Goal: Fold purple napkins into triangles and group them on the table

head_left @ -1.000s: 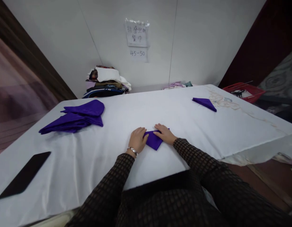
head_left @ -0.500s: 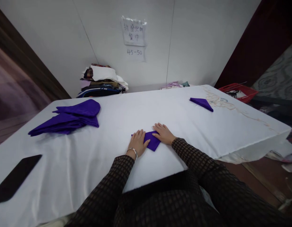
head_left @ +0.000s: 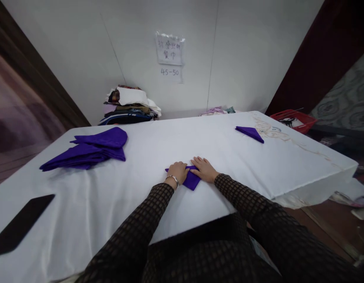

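Note:
A purple cloth napkin (head_left: pixel 191 182), folded small with a point toward me, lies on the white tablecloth (head_left: pixel 182 141) near the table's front edge. My left hand (head_left: pixel 178 171), a silver bracelet at its wrist, bends its fingers closed on the napkin's left part. A pointed purple corner shows just beyond it. Spread over the right part, my right hand (head_left: pixel 205 170) presses down with fingers stretched out and its thumb on the cloth. Farther right lies a second purple napkin (head_left: pixel 250 133), folded into a narrow triangle. Several loose purple napkins (head_left: pixel 93 151) are heaped at the left.
A dark flat panel (head_left: pixel 22 224) rests on the table at the near left. Folded clothes (head_left: pixel 130 106) are stacked behind the table's far edge. A red basket (head_left: pixel 305 124) stands beyond the right corner. Paper signs (head_left: pixel 170 57) hang on the wall.
My left hand's fingers have gone from lying flat to bent, and the hand has shifted slightly right along the napkin. My right hand stays on it. The whole view has tilted up slightly.

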Demonstrator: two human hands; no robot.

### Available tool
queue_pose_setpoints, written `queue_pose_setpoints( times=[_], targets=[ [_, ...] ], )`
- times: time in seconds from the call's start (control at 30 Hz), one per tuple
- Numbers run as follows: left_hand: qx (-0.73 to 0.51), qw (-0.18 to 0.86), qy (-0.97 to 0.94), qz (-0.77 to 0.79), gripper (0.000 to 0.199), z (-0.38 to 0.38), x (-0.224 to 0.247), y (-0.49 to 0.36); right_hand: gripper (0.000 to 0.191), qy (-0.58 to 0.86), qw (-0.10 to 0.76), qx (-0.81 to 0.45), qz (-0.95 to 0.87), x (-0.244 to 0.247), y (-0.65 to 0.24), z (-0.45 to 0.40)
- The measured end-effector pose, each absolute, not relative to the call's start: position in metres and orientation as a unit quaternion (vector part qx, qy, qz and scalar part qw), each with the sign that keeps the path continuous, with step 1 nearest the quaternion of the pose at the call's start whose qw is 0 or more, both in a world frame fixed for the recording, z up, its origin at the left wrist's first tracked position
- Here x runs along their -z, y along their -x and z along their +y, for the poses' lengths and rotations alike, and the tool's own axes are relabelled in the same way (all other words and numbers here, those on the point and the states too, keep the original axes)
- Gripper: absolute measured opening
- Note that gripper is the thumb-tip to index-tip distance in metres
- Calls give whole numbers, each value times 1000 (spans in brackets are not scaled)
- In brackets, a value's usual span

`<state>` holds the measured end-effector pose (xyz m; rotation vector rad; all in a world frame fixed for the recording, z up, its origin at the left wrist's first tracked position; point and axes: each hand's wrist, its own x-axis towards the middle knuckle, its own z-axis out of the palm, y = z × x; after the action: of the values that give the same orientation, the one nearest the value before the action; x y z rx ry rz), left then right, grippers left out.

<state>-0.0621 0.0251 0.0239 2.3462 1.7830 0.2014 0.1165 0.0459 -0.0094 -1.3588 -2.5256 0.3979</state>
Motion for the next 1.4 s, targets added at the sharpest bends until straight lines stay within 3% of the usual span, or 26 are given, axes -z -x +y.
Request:
queue_pose_setpoints(
  times=[0.43, 0.6, 0.9, 1.1, 1.23, 1.4],
  targets=[
    [33, 185, -796, 576, 11, 38, -31, 57, 72, 340, 162, -184, -908, 1, -127, 46],
    [-3, 220, -777, 589, 7, 20, -31, 56, 75, 300, 174, -197, -917, 2, -129, 42],
    [-209, 567, -573, 554, 22, 15, -13, 69, 80, 278, 198, -241, -909, 4, -129, 41],
    [-200, 688, -486, 501, 29, 7, -14, 71, 81, 299, 247, -285, -877, 2, -131, 36],
    [-193, 745, -416, 484, 29, -4, -20, 73, 83, 369, 311, -371, -793, 6, -140, 21],
    [-247, 761, -380, 464, 37, -2, -35, 70, 96, 391, 447, -587, -549, 11, -142, 4]
  ],
)
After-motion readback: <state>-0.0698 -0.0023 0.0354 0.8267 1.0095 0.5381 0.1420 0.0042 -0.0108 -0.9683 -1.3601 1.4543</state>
